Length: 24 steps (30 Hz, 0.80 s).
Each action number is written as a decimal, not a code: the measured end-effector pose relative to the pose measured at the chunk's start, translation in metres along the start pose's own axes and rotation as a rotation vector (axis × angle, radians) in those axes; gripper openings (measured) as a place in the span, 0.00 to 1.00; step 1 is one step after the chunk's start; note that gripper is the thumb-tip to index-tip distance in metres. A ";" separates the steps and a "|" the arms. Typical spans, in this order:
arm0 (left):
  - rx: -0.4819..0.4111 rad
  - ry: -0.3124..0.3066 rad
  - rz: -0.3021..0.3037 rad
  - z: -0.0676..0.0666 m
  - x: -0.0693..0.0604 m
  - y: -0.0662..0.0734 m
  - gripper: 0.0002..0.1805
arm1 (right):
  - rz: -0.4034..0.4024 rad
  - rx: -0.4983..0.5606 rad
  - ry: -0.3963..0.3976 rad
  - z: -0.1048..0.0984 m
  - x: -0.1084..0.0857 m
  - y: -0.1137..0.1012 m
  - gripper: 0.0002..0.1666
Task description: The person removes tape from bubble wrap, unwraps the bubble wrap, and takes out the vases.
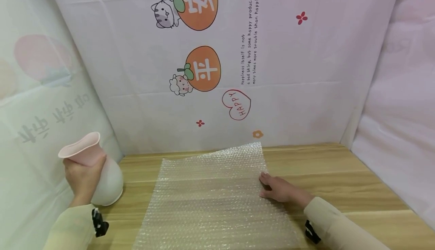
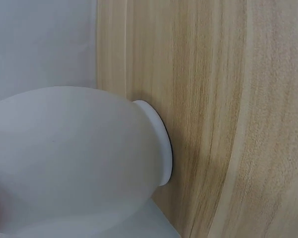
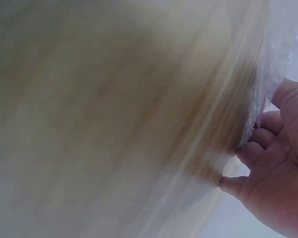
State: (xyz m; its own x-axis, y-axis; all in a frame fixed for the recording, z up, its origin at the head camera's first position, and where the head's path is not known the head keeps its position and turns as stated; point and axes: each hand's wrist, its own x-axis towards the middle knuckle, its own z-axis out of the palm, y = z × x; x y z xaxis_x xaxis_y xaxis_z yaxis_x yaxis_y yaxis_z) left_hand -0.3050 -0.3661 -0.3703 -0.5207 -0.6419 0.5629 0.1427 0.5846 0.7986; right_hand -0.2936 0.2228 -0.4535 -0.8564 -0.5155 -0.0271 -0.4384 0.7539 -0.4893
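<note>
A vase (image 1: 109,184) with a white rounded body and a pale pink, wavy-rimmed neck stands at the left side of the table. My left hand (image 1: 83,176) grips it round the neck. In the left wrist view, the base of the vase (image 2: 156,144) meets the wood, and only a sliver of the hand shows. A sheet of clear bubble wrap (image 1: 210,193) lies spread over the middle of the table. At its right edge my right hand (image 1: 280,189) holds the film, with the edge between thumb and fingers in the right wrist view.
The wood-grain table (image 1: 340,182) extends to the right of the wrap. A printed white cloth (image 1: 278,53) hangs behind the table, and more cloth hangs at the left (image 1: 30,102) and right sides. Black wrist devices sit at both cream sleeves (image 1: 340,227).
</note>
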 end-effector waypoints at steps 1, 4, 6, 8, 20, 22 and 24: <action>-0.001 -0.001 -0.002 0.000 0.000 0.000 0.48 | -0.001 0.000 0.001 0.000 0.000 0.000 0.40; -0.001 -0.005 -0.013 0.000 0.000 0.000 0.48 | -0.009 0.002 0.004 0.001 -0.001 0.000 0.40; 0.001 -0.006 -0.016 0.000 -0.001 0.001 0.48 | -0.015 0.001 0.006 0.001 -0.001 0.000 0.40; 0.007 -0.014 -0.024 0.000 -0.001 0.001 0.48 | -0.020 -0.001 0.008 0.001 -0.001 0.000 0.40; -0.007 -0.036 -0.070 -0.002 -0.001 0.000 0.47 | -0.024 -0.005 0.010 0.001 0.001 0.000 0.40; -0.009 -0.044 -0.080 -0.002 -0.001 -0.001 0.47 | -0.026 -0.014 0.008 0.001 0.001 0.001 0.40; -0.005 -0.048 -0.081 -0.002 -0.001 -0.001 0.48 | -0.025 -0.019 0.009 0.001 0.002 0.001 0.40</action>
State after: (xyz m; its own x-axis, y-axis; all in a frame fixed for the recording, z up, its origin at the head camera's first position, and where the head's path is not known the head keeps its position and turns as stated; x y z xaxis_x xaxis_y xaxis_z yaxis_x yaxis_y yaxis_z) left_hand -0.3025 -0.3670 -0.3708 -0.5708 -0.6623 0.4853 0.1021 0.5292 0.8423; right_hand -0.2953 0.2228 -0.4549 -0.8473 -0.5310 -0.0070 -0.4649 0.7481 -0.4734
